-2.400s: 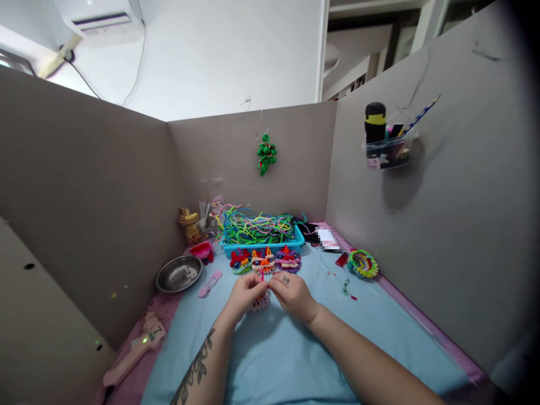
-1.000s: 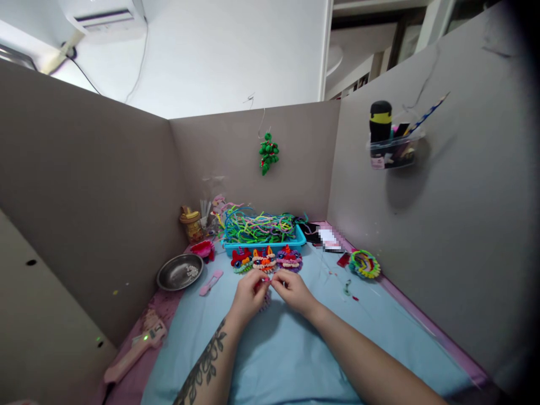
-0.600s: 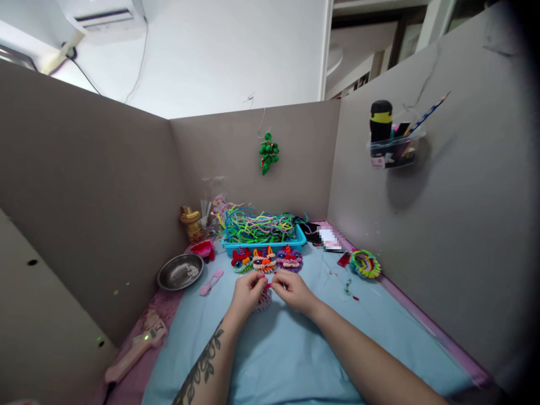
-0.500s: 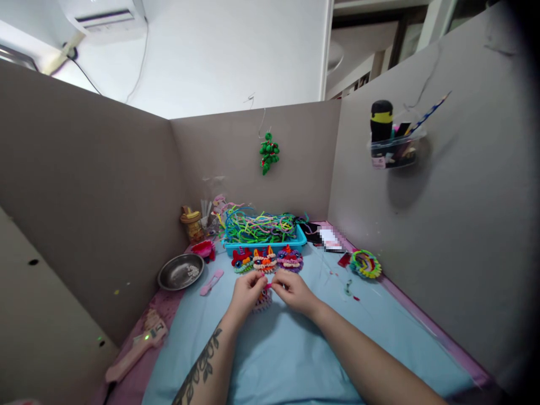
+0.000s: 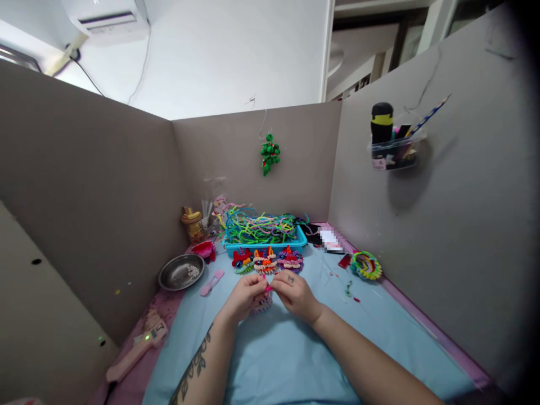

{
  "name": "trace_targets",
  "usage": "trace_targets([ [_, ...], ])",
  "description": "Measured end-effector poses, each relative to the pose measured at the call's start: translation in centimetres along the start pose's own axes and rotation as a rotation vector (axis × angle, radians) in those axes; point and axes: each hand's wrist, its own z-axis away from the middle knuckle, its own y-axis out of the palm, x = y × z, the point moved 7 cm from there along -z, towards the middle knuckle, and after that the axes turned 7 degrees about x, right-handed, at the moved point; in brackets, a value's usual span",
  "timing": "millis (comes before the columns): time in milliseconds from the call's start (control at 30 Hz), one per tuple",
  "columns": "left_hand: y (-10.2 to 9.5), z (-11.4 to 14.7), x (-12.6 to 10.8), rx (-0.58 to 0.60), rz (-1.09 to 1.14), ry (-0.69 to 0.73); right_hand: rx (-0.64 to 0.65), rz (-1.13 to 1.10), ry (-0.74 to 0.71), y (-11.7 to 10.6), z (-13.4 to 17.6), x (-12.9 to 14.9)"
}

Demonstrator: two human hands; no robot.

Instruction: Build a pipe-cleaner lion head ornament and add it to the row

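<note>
Both hands meet over the middle of the blue cloth. My left hand [image 5: 247, 295] is closed, its thumb and finger pinching a small bright pink piece [image 5: 268, 287] that looks like pipe cleaner. Under its fingers shows a pale pink and white fuzzy craft piece [image 5: 262, 304], partly hidden. My right hand [image 5: 297, 293] pinches the same pink piece from the other side, fingers bent. Just beyond stand three fuzzy pipe-cleaner figures: a red and green one [image 5: 242, 261], an orange one [image 5: 265, 261] and a purple one [image 5: 290, 260].
A blue tray [image 5: 264, 247] heaped with coloured pipe cleaners stands behind. To the left are a metal bowl [image 5: 174, 274], a pink clip-like strip [image 5: 212, 283] and a pink glue gun [image 5: 139, 349]. A coil of yellow-green pipe cleaners [image 5: 366, 265] lies right. Grey panels enclose the table.
My right hand has turned, showing more of its back. A pink end now stands up between my fingertips. My left hand has shifted slightly left and down.
</note>
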Motion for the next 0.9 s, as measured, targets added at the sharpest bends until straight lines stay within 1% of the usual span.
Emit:
trace_targets([
  [67, -0.2, -0.1, -0.1, -0.022, -0.022, 0.046, -0.021, -0.004, 0.014, -0.1, 0.0, -0.2],
  [167, -0.9, -0.4, -0.2, -0.098, -0.094, 0.118, -0.05, -0.046, 0.065, -0.4, -0.2, -0.5],
  [267, -1.4, -0.6, -0.4, -0.176, -0.18, 0.164, -0.07, -0.13, 0.13, -0.4, -0.3, -1.0],
  [367, -1.5, -0.5, -0.9, -0.215, -0.286, 0.226, -0.078, -0.242, 0.192, -0.2, -0.3, -1.6],
  [467, -1.3, 0.0, -1.8, -0.268, -0.528, 0.306, -0.051, -0.362, 0.289, 0.4, -0.3, -2.5],
  [567, -0.5, 0.7, -2.7, -0.297, -0.867, 0.42, 0.013, -0.466, 0.402, 1.4, -0.2, -3.4],
  [633, 0.0, 1.1, -2.9, -0.304, -1.003, 0.482, 0.052, -0.542, 0.474, 2.1, -0.1, -3.9],
  [700, 0.2, 1.3, -3.1, -0.328, -1.047, 0.51, 0.066, -0.62, 0.534, 2.6, 0.0, -4.3],
  [767, 0.3, 1.5, -3.2, -0.363, -1.047, 0.517, 0.057, -0.672, 0.568, 2.8, 0.0, -4.4],
  [900, 0.1, 1.5, -3.4, -0.417, -0.975, 0.49, 0.039, -0.667, 0.555, 2.7, -0.1, -4.3],
])
